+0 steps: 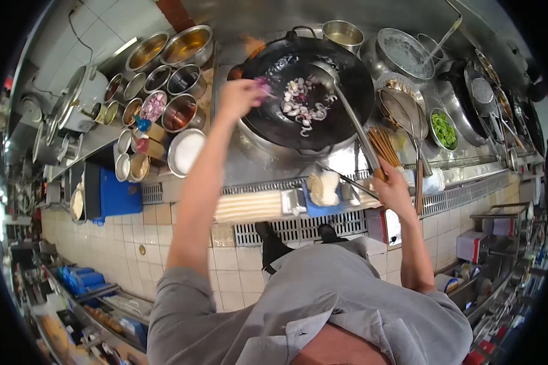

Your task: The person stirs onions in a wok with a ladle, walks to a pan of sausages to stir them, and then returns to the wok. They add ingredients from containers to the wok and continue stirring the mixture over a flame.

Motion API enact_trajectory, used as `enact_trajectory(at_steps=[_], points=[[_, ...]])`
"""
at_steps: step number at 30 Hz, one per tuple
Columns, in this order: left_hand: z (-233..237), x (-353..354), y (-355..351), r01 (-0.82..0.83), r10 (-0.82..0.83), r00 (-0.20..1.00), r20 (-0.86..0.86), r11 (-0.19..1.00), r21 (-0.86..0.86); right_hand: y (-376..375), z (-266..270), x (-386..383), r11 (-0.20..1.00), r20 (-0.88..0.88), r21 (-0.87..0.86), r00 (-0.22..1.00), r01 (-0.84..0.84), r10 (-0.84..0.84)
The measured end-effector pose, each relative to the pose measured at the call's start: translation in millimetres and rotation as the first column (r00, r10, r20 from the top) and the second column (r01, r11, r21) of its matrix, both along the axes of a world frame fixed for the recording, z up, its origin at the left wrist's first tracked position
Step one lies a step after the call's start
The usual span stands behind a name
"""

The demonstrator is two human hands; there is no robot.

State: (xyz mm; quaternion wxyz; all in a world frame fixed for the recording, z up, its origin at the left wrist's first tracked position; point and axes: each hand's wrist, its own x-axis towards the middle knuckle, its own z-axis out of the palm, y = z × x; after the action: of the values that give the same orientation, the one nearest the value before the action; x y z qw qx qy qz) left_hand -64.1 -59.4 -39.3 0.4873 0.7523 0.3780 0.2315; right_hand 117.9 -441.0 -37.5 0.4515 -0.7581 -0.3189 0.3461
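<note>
Sliced purple shallots or onions lie in the middle of a large black wok. My left hand is over the wok's left side, fingers closed around more purple onion pieces; the hand is slightly blurred. In my right hand, at the lower right of the wok, is the wooden end of a ladle. The ladle's metal bowl rests inside the wok, beside the onion slices. A second dark handle runs below the wok close to my right hand.
Metal bowls of sauces and seasonings crowd the left counter, one with chopped onion. On the right are strainers, chopsticks, and a bowl of green vegetables. A folded cloth lies at the front edge.
</note>
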Motion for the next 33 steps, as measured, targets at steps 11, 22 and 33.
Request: enact_trajectory(at_steps=[11,22,33], points=[[-88.2,111.9,-88.6,-0.128,0.315,0.869,-0.381,0.888,0.442,-11.6,-30.4,10.9,0.961,0.681,-0.116,0.684,-0.251,0.261],[-72.6,-81.5,-293.6,-0.613,0.614,0.782,0.106,0.73,0.302,-51.6,-271.0,-50.3,0.643,0.254,-0.546,0.625,-0.537,0.738],[-151.3,-221.4,-681.9,-0.956,0.812,0.186,-0.553,0.279,0.088,-79.5,-420.2,0.6,0.476,0.348,-0.746,0.336,-0.466,0.875]])
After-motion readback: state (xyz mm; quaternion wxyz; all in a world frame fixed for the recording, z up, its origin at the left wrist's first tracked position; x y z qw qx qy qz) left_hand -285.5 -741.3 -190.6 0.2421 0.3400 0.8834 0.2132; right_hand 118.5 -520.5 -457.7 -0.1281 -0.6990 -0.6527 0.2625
